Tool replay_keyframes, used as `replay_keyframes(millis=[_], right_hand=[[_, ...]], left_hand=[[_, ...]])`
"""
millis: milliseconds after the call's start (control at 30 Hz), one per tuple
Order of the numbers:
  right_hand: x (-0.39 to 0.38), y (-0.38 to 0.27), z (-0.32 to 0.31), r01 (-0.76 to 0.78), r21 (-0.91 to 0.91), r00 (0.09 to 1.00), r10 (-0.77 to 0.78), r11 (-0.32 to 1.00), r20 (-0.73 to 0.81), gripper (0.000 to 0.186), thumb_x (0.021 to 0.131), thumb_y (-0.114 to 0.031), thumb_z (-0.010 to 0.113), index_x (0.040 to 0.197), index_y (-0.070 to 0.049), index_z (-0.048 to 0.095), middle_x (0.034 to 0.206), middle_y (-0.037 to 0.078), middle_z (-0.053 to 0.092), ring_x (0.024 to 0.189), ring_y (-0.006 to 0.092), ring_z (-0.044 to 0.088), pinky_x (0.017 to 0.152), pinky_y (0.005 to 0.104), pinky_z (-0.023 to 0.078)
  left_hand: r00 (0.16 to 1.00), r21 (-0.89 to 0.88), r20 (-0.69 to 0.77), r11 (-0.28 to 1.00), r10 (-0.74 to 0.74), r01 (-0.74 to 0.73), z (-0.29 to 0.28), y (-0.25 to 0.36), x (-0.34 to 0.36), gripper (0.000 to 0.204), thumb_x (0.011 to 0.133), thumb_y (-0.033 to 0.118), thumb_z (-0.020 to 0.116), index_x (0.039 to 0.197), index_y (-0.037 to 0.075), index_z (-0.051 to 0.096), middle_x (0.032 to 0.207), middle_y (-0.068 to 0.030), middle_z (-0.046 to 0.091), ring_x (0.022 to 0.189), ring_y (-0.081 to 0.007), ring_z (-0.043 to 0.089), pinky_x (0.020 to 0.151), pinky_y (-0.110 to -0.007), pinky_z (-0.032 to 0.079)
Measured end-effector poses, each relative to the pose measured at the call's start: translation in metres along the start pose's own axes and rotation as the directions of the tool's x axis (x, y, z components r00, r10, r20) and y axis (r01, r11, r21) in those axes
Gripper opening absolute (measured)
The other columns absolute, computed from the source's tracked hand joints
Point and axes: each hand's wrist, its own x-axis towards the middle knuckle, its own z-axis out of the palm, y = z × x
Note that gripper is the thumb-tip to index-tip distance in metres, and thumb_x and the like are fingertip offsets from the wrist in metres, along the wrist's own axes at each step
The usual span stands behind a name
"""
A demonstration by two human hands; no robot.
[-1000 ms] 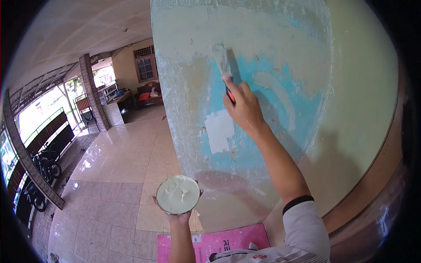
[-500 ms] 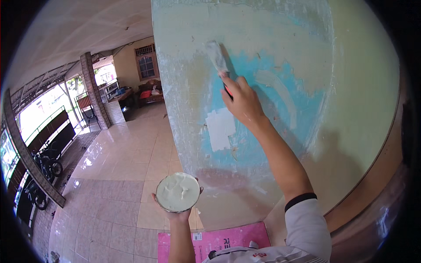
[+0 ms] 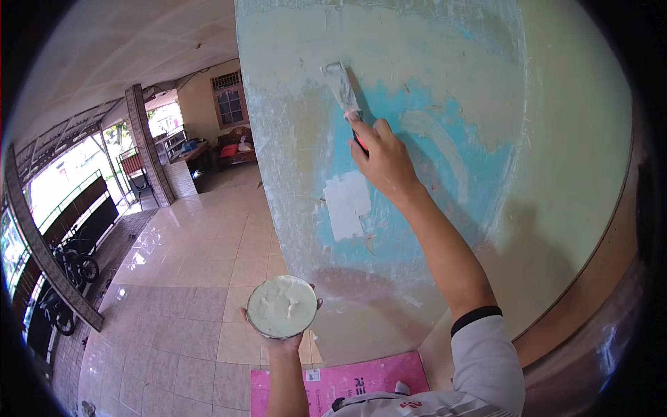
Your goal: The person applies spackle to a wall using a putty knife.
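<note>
My right hand (image 3: 386,161) grips the dark and red handle of a putty knife (image 3: 341,87). Its putty-smeared blade points up and lies at the wall's surface, near the upper edge of a bright blue patch. From below, my left hand (image 3: 282,342) holds a round tub (image 3: 281,306) of pale grey-green putty, with fingertips showing at both sides of its rim. The wall (image 3: 431,55) bears spread grey-green filler over worn blue paint. A squarish white patch (image 3: 347,205) and a curved putty streak (image 3: 445,149) stand out on the blue.
A pink cardboard sheet (image 3: 399,372) lies on the floor at the wall's foot. Tiled floor (image 3: 187,257) stretches away to the left. Farther off are a pillar (image 3: 149,142), a wooden bench (image 3: 233,149), a motorcycle (image 3: 73,260) and a dark gate (image 3: 76,215).
The putty knife's blade has shifted slightly left along the wall and turned a little. My left hand and the tub stay almost in place.
</note>
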Motion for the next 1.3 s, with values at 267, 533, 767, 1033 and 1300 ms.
replay_keyframes(millis=[267,533,767,1033,1300], right_hand=[[-0.068,0.010,0.001,-0.085,-0.075,0.991,0.092,0.994,0.101,0.052,0.093,-0.016,0.072,0.143,-0.011,0.058,0.093,0.016,0.051,0.075,0.0343,0.062,0.065,0.0437,0.056],[-0.157,-0.066,-0.056,-0.269,0.530,0.963,0.220,0.804,0.154,0.044,0.091,-0.002,0.063,0.134,0.005,0.062,0.096,0.012,0.065,0.077,0.0209,0.057,0.073,0.0341,0.047],[-0.178,-0.112,-0.103,-0.468,0.552,0.864,0.227,0.690,0.450,0.042,0.075,0.002,0.068,0.115,-0.003,0.077,0.085,0.010,0.061,0.070,0.0187,0.057,0.062,0.0315,0.046],[-0.164,-0.097,-0.122,-0.428,0.452,0.856,0.191,0.783,0.480,0.048,0.069,0.005,0.071,0.114,-0.009,0.079,0.085,0.009,0.062,0.068,0.0198,0.061,0.060,0.0308,0.048],[-0.138,-0.098,-0.139,-0.539,0.456,0.804,0.271,0.708,0.529,0.044,0.070,0.005,0.069,0.112,-0.005,0.079,0.084,0.010,0.063,0.072,0.0211,0.063,0.065,0.0308,0.050]], left_hand=[[1.000,0.018,0.022,1.000,-0.013,0.012,-0.007,0.000,-0.001,0.090,0.080,0.085,0.053,0.146,0.024,0.054,0.157,-0.0175,0.042,0.136,-0.0620,0.038,0.102,-0.088,0.026],[0.997,-0.034,0.027,0.996,-0.078,0.078,0.005,0.003,-0.014,0.097,0.080,0.083,0.058,0.153,0.020,0.045,0.160,-0.0231,0.034,0.139,-0.0643,0.032,0.102,-0.086,0.031],[0.978,-0.141,-0.016,0.969,-0.207,0.203,0.042,-0.001,-0.025,0.092,0.086,0.082,0.049,0.152,0.018,0.048,0.159,-0.0199,0.040,0.137,-0.0622,0.037,0.100,-0.086,0.031],[0.986,-0.072,-0.052,0.985,-0.161,0.157,0.081,-0.001,-0.037,0.087,0.092,0.079,0.041,0.151,0.016,0.048,0.156,-0.0142,0.047,0.137,-0.0435,0.048,0.108,-0.072,0.040],[0.976,-0.208,-0.114,0.965,-0.185,0.159,0.113,-0.010,-0.045,0.086,0.091,0.078,0.044,0.151,0.017,0.047,0.157,-0.0175,0.044,0.136,-0.0503,0.046,0.101,-0.080,0.038]])
